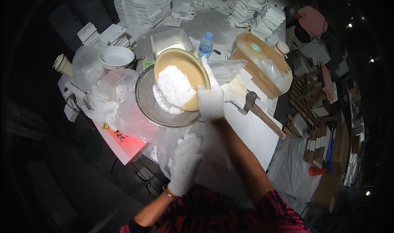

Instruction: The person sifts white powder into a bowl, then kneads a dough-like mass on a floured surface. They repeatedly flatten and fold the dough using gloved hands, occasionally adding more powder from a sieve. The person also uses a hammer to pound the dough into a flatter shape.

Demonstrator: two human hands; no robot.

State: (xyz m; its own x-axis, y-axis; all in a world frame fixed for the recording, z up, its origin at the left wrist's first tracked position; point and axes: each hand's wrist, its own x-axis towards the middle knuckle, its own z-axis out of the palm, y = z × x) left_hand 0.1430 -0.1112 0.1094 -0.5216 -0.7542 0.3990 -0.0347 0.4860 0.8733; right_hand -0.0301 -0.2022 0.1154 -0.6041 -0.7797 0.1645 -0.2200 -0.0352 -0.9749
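Note:
My right hand (211, 103), in a white glove, grips the rim of a tan bowl (197, 73). The bowl is tipped to the left, and white powder (176, 83) slides from it into a wide, round, metal-rimmed pan (145, 89). Whether that pan has a solid or a mesh bottom, I cannot tell. My left hand (185, 165), also gloved, hovers near the table's front edge, below the pan. Its fingers are loosely bent and a little apart, with nothing visible in them. A bracelet circles the left wrist.
A hammer (262, 114) lies at the right beside a tape-wrapped carton (262, 65). Behind the bowl stand a water bottle (206, 45) and a metal tray (170, 42). Plastic bags and a white basin (116, 57) crowd the left. Stacked white boxes (143, 7) stand farther back; another person (310, 23) is at far right.

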